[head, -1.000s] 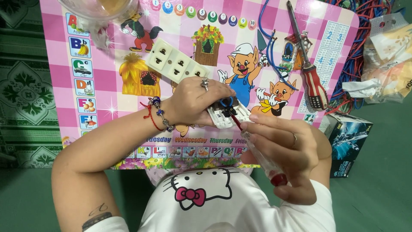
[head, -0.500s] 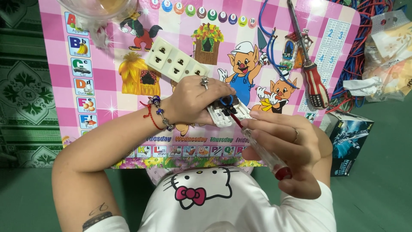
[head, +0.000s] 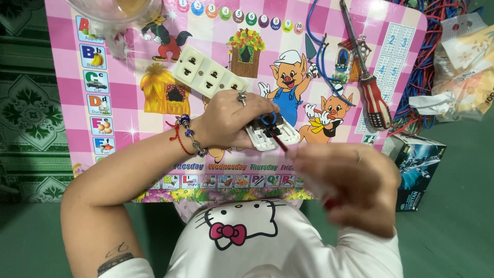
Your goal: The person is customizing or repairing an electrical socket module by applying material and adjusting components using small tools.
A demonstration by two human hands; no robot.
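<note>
While the fingers of the left hand (head: pixel 229 121) close around a small white switch module (head: pixel 272 135), pressing it down on the pink picture worktop (head: pixel 128 110), the right hand (head: pixel 352 185) is blurred, with its fingers wrapped around a thin screwdriver (head: pixel 279 142) whose tip touches the dark part on top of the module. A blue wire loop (head: pixel 267 119) sits on the module just beside the left fingertips. Behind the module, touching the left hand, lies a cream socket strip (head: pixel 206 76). To the right of the module, well apart, lies a second screwdriver with a red striped handle (head: pixel 374 103) on loose blue wires (head: pixel 319 62). Further right of the module, off the worktop, stands a small dark box (head: pixel 418 164).
</note>
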